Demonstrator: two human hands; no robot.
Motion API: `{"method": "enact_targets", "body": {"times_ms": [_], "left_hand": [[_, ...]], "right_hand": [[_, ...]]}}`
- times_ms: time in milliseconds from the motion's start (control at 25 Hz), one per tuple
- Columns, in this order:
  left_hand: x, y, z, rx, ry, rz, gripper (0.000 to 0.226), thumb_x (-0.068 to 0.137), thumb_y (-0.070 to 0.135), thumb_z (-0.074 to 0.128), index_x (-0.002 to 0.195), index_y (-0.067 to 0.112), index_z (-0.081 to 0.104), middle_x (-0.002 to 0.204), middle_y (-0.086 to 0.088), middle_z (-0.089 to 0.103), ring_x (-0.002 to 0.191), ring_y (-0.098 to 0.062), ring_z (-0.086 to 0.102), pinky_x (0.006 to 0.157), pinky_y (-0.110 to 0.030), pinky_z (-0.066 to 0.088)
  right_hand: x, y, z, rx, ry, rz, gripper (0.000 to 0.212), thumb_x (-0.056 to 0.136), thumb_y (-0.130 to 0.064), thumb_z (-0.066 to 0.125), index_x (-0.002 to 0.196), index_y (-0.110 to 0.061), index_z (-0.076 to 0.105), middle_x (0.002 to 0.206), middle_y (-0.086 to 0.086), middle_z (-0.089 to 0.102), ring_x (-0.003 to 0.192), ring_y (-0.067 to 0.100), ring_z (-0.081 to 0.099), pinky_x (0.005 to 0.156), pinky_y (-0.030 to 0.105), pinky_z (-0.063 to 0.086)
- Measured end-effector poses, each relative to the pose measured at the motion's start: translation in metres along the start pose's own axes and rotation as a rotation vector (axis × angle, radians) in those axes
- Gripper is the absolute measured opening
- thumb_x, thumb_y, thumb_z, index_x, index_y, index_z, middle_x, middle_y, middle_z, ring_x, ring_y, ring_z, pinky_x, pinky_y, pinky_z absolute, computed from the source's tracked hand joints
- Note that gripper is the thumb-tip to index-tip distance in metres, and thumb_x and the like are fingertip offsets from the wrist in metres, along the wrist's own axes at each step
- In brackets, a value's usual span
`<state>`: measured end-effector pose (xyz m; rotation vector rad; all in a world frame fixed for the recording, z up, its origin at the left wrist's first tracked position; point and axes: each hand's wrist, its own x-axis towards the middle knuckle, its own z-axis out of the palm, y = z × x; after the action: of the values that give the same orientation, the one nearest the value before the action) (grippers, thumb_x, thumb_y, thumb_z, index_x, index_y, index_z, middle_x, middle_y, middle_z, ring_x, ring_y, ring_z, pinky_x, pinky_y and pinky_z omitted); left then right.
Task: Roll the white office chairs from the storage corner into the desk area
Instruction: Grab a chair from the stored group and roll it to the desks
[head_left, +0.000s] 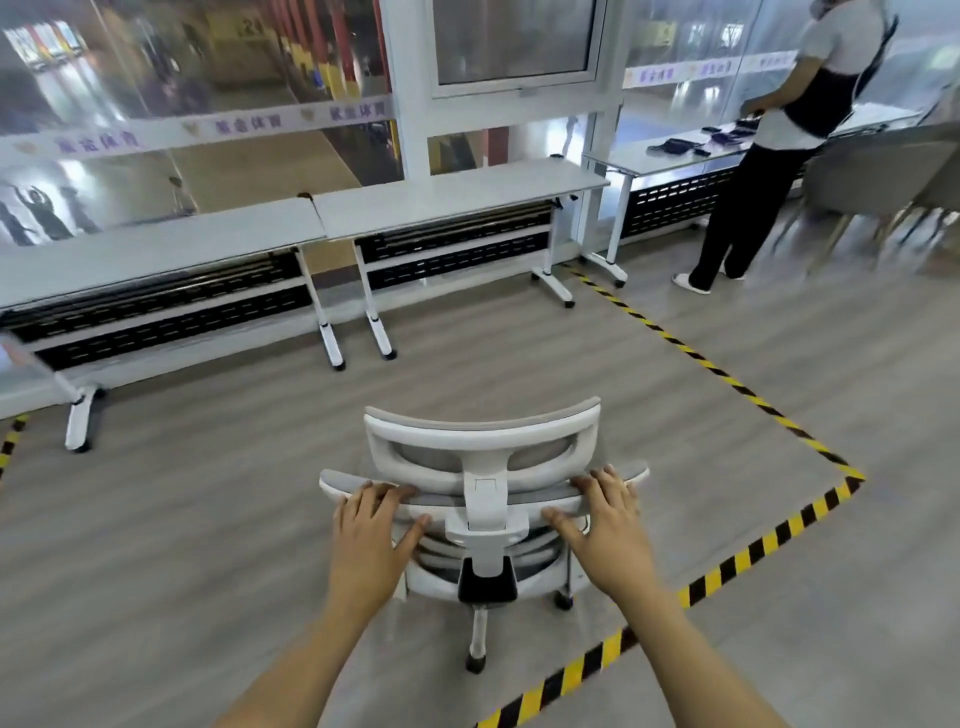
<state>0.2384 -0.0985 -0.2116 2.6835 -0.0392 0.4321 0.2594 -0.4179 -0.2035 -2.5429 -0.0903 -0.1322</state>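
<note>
A white office chair (483, 436) with a grey mesh back and headrest stands in front of me, its back turned toward me and its wheeled base on the floor. My left hand (371, 525) grips the top edge of the backrest left of the headrest post, fingers over the rim and thumb behind. My right hand (605, 514) grips the same edge to the right of the post. The seat is hidden behind the backrest.
White desks (447, 200) on wheeled legs line the glass wall ahead. Black-and-yellow floor tape (727, 379) marks a rectangle around the chair. A person (779, 156) stands at a desk at the far right, beside blurred grey chairs (883, 176).
</note>
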Motion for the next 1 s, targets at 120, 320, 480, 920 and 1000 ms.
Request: {"method": "enact_targets", "body": {"times_ms": [120, 320, 480, 920, 1000], "left_hand": [[0.12, 0.022, 0.045, -0.056, -0.037, -0.006, 0.045, 0.094, 0.057, 0.04, 0.12, 0.029, 0.064, 0.12, 0.003, 0.063, 0.122, -0.029, 0.053, 0.105, -0.051, 0.041], [0.308, 0.057, 0.131, -0.06, 0.039, -0.027, 0.039, 0.093, 0.054, 0.045, 0.118, 0.029, 0.064, 0.117, 0.006, 0.061, 0.121, -0.025, 0.046, 0.109, -0.05, 0.036], [0.47, 0.071, 0.202, -0.047, 0.064, -0.028, 0.037, 0.095, 0.05, 0.045, 0.116, 0.027, 0.065, 0.115, 0.002, 0.062, 0.122, -0.028, 0.048, 0.11, -0.054, 0.035], [0.865, 0.121, 0.344, -0.038, -0.016, -0.078, 0.028, 0.097, 0.045, 0.054, 0.121, 0.034, 0.063, 0.121, 0.003, 0.06, 0.125, -0.025, 0.047, 0.114, -0.053, 0.03], [0.917, 0.137, 0.374, -0.022, 0.033, -0.108, 0.027, 0.098, 0.044, 0.054, 0.121, 0.033, 0.063, 0.121, 0.002, 0.06, 0.126, -0.025, 0.046, 0.116, -0.053, 0.028]], "right_hand": [[0.127, 0.04, -0.02, -0.03, -0.017, 0.007, 0.085, 0.081, -0.083, 0.032, 0.139, -0.023, 0.05, 0.154, 0.002, 0.039, 0.153, 0.02, 0.013, 0.126, 0.041, 0.011], [0.33, 0.105, -0.033, -0.03, 0.003, 0.021, 0.072, 0.086, -0.074, 0.049, 0.139, -0.025, 0.052, 0.154, -0.001, 0.04, 0.152, 0.018, 0.016, 0.124, 0.041, 0.022], [0.497, 0.147, -0.043, -0.045, 0.01, 0.023, 0.072, 0.088, -0.074, 0.049, 0.141, -0.026, 0.05, 0.156, -0.002, 0.039, 0.153, 0.017, 0.015, 0.124, 0.04, 0.022], [0.912, 0.245, -0.068, -0.09, -0.071, 0.156, 0.081, 0.088, -0.078, 0.04, 0.154, -0.03, 0.036, 0.169, 0.009, 0.009, 0.156, 0.022, -0.002, 0.126, 0.043, 0.01], [0.984, 0.274, -0.072, -0.084, -0.085, 0.123, 0.08, 0.088, -0.078, 0.041, 0.153, -0.032, 0.036, 0.169, 0.007, 0.009, 0.156, 0.022, -0.002, 0.126, 0.043, 0.011]]}}
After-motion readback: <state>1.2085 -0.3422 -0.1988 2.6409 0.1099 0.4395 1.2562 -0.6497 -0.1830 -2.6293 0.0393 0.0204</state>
